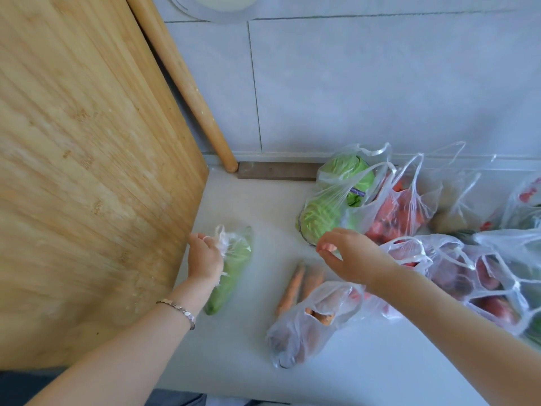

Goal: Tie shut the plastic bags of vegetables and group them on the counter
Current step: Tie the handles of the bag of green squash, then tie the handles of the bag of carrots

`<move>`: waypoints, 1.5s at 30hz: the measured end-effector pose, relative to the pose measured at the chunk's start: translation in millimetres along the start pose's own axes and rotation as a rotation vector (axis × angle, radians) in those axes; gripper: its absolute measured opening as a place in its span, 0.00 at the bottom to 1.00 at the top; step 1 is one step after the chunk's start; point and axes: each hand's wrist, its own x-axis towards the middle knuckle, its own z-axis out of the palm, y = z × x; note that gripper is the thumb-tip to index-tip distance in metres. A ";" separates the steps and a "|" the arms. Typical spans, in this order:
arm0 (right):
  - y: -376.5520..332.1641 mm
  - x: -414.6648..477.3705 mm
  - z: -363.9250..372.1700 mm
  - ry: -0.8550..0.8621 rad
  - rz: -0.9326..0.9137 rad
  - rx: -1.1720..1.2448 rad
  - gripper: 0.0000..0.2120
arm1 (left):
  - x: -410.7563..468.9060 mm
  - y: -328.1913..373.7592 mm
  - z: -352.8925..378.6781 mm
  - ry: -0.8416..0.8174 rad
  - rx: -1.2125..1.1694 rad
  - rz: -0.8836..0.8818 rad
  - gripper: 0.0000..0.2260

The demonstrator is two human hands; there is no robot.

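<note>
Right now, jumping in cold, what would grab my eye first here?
The big wooden cutting board fills the left side. Beside it the left hand grips the bunched top of a green-vegetable bag, while the right hand hovers open near the carrots. A cabbage and bags of red produce crowd the right.

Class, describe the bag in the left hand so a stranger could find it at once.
Start at the big bamboo board on the left. Just right of its edge, on the pale counter, lies a clear bag whose bunched top the left hand grips. It alone holds a long green vegetable, apart from the other bags.
</note>
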 end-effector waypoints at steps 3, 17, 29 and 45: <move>5.0 -12.4 -11.3 -0.095 0.010 -0.242 0.12 | 0.3 -8.9 -10.6 0.040 0.162 0.057 0.04; 32.8 -39.5 -41.6 -0.340 0.122 -0.616 0.20 | -114.3 81.2 19.3 -0.587 0.530 0.774 0.08; -17.2 -36.2 -61.1 0.136 0.074 0.551 0.20 | -71.1 81.3 -14.1 -0.190 -0.240 0.178 0.16; 2.3 -22.6 9.8 0.139 0.096 0.948 0.31 | -67.5 74.1 3.4 -0.911 -0.151 0.346 0.14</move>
